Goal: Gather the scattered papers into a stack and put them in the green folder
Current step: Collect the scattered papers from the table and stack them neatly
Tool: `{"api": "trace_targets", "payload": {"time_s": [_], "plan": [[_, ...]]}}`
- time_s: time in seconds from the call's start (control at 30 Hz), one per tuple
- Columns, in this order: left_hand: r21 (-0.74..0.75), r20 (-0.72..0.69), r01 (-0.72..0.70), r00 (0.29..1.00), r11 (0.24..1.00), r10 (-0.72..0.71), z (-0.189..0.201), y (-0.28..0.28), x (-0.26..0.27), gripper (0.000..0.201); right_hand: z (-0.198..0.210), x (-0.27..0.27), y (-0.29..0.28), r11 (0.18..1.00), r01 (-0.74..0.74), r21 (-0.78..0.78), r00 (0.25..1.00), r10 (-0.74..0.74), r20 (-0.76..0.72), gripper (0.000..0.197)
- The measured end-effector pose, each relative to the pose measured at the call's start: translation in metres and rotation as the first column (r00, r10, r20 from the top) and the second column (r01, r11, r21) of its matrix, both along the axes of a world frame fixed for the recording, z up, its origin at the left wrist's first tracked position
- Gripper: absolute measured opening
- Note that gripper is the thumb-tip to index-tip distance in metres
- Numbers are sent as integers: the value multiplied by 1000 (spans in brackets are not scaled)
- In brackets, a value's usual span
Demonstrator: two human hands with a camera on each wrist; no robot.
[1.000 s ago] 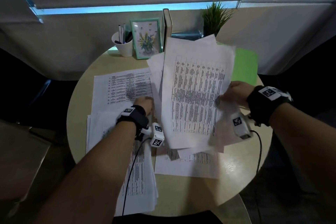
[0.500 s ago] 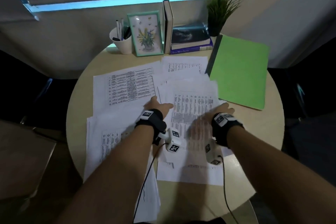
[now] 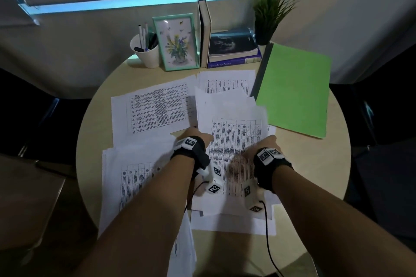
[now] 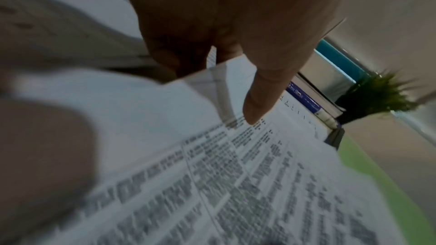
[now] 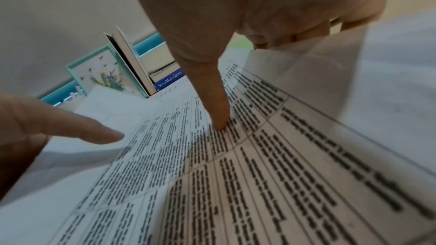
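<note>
Along the far edge, left to right, I see a white cup [image 3: 145, 55] holding pens, a flower picture [image 3: 176, 42], an upright book [image 3: 204, 33], then a flat one whose spine reads "Sun & Moon Signs" [image 5: 170, 80]. On the papers [image 3: 236, 141] mid-table, my left hand [image 3: 201, 138] pinches the left edge, thumb on top; my right hand [image 3: 269, 141] pinches the right edge. The green folder [image 3: 295, 90] lies shut at far right, touching them.

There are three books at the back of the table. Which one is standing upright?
The white-covered book beside the flower picture frame stands on end. The other two books lie flat, stacked to its right.
</note>
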State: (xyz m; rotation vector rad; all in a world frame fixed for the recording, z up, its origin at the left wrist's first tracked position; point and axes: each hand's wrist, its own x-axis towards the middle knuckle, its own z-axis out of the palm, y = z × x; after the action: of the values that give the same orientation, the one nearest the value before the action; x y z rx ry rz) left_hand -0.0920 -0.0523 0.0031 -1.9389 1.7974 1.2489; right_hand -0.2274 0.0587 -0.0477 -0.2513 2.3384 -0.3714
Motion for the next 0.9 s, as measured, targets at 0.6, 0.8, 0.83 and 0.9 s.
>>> {"api": "trace_targets", "payload": {"time_s": [0.6, 0.8, 0.83, 0.9], "plan": [[-51, -89, -253, 965, 966, 248, -14, 27, -4, 38, 13, -2, 19, 987, 140, -84, 986, -131, 102, 73], [36, -134, -241, 961, 970, 244, -9, 22, 9, 41, 15, 5, 24, 956, 182, -231, 970, -136, 199, 27], [45, -139, -255, 956, 966, 259, -5, 21, 12, 45, 17, 9, 23, 949, 195, -249, 962, -136, 236, 28], [44, -170, -277, 945, 960, 281, -1, 18, 20, 53, 20, 17, 21, 941, 190, -279, 946, -99, 310, 33]]}}
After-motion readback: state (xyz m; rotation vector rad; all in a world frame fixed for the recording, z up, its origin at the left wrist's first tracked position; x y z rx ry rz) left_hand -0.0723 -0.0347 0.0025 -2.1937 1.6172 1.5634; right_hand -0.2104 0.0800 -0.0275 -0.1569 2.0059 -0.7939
